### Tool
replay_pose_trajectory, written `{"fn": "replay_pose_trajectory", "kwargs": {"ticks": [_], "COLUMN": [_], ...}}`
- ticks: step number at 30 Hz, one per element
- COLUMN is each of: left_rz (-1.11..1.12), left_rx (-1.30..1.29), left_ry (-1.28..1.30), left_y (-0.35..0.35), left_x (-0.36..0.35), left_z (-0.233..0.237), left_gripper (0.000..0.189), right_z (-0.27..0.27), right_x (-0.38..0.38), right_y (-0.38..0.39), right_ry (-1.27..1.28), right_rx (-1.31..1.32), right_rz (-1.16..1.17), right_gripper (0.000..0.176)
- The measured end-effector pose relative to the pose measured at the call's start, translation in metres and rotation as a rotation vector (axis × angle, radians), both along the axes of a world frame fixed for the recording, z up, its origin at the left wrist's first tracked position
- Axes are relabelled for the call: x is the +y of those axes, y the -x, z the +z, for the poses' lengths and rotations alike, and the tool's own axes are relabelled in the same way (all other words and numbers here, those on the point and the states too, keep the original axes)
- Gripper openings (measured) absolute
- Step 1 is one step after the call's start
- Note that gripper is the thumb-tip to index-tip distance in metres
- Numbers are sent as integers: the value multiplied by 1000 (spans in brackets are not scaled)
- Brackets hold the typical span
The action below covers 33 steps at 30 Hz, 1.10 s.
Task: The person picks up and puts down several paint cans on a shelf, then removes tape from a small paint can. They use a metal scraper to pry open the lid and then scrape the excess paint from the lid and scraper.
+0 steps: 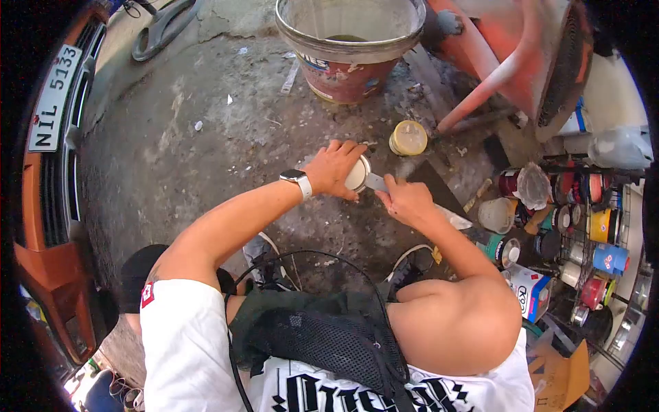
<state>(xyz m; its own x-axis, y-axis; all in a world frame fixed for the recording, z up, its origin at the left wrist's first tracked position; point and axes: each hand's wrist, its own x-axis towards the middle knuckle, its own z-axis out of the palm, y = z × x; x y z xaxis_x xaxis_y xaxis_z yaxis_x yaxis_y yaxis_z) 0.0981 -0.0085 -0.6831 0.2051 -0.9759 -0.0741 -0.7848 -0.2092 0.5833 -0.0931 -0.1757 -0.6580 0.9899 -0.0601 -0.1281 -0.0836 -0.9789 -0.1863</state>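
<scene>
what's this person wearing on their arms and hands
The left hand and right hand are bare, no gloves. The left wrist carries a smartwatch with a white strap and dark face. Both arms are uncovered below short white sleeves; the left sleeve bears a small red patch.

The rough, stained concrete floor (206, 137) carries a big bucket (343, 77), a yellow lid (408, 137) near it, a small tin (358, 173), scattered scraps, and paint cans (509, 251) crowded at the right.
</scene>
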Motion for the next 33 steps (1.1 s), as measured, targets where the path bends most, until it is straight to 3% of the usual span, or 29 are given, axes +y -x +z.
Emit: {"fn": "replay_pose_trajectory", "kwargs": {"ticks": [10,15,17,21,26,33], "left_rz": [-8,173,363,349,148,146], "left_rx": [10,-29,-44,-43,-81,-51], "left_ry": [-15,122,-102,-96,-29,-11], "left_y": [-3,19,32,28,14,13], "left_x": [-1,1,2,2,2,2], "left_z": [3,3,17,12,5,4], "left_gripper": [112,111,112,110,113,115], "right_z": [-66,-32,-18,8,18,34], "right_x": [-5,3,4,-2,-6,-1], "right_y": [16,16,16,10,-4,-14], "right_ry": [-254,-90,-57,30,50,53], "right_rx": [-232,-155,-140,-162,-104,57], "right_rz": [-45,-86,-85,-40,19,11], "right_gripper": [33,41,41,37,34,33]}}
